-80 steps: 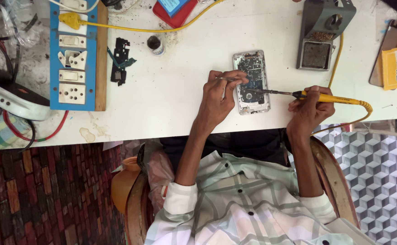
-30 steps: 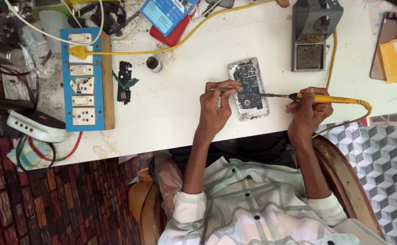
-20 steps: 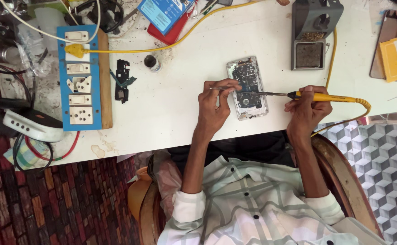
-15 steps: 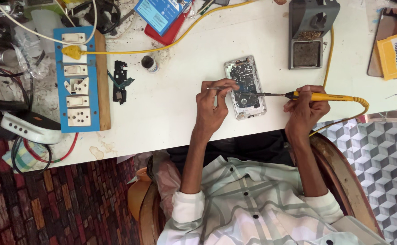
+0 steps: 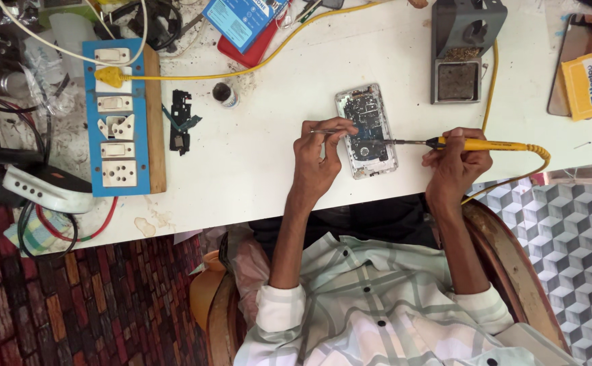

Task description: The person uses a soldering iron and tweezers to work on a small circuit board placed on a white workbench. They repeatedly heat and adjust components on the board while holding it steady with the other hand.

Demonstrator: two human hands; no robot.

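Head view: phone (image 5: 367, 130), back off, lying centre on counter (image 5: 255, 169), drifting slightly in frame versus earlier; both hands staying put, so work continuing. Left hand (image 5: 320, 159) pinching tweezers (image 5: 330, 131). Right hand (image 5: 455, 163) clamping yellow soldering iron (image 5: 475, 144), tip touching board. Count: one phone, one iron, one tweezers, one blue socket board (image 5: 121, 118), one iron stand (image 5: 462, 51).
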